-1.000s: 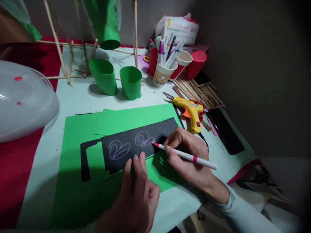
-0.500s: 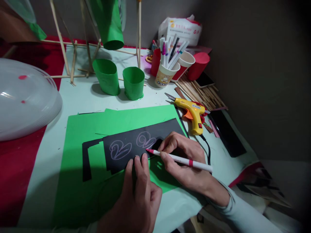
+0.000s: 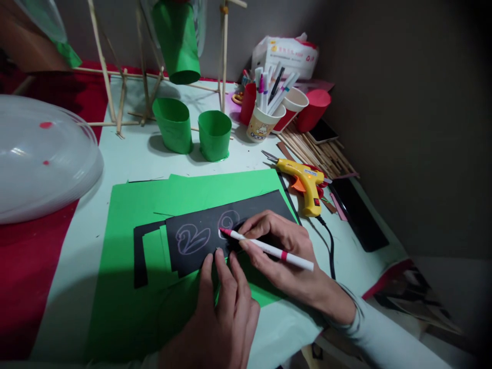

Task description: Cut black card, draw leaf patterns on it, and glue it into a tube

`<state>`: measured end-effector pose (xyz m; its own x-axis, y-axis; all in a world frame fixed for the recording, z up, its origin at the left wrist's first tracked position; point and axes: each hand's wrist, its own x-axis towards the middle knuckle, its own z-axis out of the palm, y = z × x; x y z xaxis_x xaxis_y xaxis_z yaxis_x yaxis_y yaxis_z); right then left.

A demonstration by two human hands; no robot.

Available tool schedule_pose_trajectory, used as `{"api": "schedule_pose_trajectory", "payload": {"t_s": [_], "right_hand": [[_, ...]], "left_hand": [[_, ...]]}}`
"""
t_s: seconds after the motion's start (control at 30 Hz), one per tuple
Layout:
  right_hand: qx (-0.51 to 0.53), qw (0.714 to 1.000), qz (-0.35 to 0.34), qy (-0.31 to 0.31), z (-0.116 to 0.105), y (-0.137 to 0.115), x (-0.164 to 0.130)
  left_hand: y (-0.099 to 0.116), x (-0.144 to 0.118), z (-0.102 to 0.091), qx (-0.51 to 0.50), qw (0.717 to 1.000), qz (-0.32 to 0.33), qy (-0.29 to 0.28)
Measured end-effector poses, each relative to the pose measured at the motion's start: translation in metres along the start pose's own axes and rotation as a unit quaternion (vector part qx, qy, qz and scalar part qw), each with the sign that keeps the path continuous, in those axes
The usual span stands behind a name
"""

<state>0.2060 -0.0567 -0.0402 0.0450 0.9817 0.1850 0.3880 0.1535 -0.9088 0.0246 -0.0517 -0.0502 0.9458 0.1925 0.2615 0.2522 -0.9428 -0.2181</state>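
Note:
A black paper strip (image 3: 200, 225) lies on green paper sheets (image 3: 126, 287). Two pale swan-like outlines are drawn on it. My right hand (image 3: 284, 251) grips a white marker with a red tip (image 3: 269, 249); the tip touches the right outline. My left hand (image 3: 219, 307) presses its fingertips on the strip's near edge, just below the drawings. A second black offcut (image 3: 139, 256) sits left of the strip.
A yellow glue gun (image 3: 303, 182) lies right of the paper, its cord running toward me. Two green paper cups (image 3: 192, 128), a cup of markers (image 3: 263, 115), red cups, wooden sticks (image 3: 319, 151), a stick frame and a clear plastic dome (image 3: 38, 164) stand around.
The marker tip has moved left along the right outline, and my right hand followed. My left hand stays pressed on the strip. The view shifted slightly.

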Motion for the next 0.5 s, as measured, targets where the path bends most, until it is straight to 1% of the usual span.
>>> {"api": "schedule_pose_trajectory", "payload": {"t_s": [0.07,0.13,0.2,0.37,0.43,0.5], "right_hand": [[0.025,0.998,0.014,0.059,-0.003,0.000,0.004],[0.066,0.989,0.033,0.130,-0.009,0.003,0.008],[0.114,0.977,0.047,0.173,-0.014,0.007,0.011],[0.252,0.942,0.100,0.196,-0.020,0.014,0.016],[0.287,0.928,0.112,0.209,-0.021,0.014,0.018],[0.303,0.920,0.117,0.220,-0.022,0.014,0.020]], "left_hand": [[-0.001,0.000,-0.001,-0.001,1.000,0.002,0.003],[-0.002,0.000,-0.001,0.004,1.000,0.005,0.010],[-0.002,0.000,0.000,0.011,1.000,0.006,0.015],[0.000,-0.003,0.005,0.027,0.999,-0.004,0.024],[0.001,-0.003,0.006,0.028,0.999,-0.009,0.027],[0.000,-0.004,0.006,0.030,0.999,-0.010,0.031]]}}
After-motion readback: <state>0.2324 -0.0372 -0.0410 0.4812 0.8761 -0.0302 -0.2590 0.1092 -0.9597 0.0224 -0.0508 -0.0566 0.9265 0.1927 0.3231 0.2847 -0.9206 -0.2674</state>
